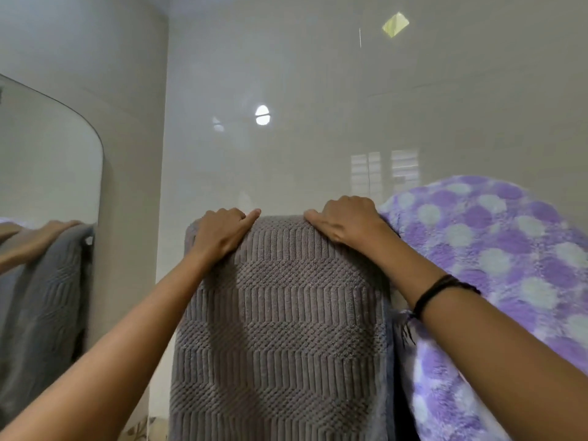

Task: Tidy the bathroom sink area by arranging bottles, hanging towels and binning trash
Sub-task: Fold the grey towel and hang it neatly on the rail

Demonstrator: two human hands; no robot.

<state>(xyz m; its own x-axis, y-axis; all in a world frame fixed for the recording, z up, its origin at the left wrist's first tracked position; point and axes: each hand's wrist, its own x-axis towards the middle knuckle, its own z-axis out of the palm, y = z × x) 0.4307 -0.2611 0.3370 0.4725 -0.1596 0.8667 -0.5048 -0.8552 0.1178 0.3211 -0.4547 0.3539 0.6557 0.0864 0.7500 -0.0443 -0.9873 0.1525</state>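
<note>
A grey ribbed towel [280,329] hangs flat down the pale tiled wall in the middle of the head view. Its top edge folds over a support that I cannot see. My left hand [219,232] lies on the towel's top left corner, fingers curled over the edge. On the top right corner sits my right hand [345,221], gripping the fold the same way. A black band circles my right wrist. To the right, touching the grey towel, hangs a fluffy purple towel with white dots [496,265].
A mirror [47,186] on the left wall reflects a hand and the grey towel. Glossy tiles [318,90] fill the wall ahead. A patterned surface [143,429] shows at the bottom left of the towel.
</note>
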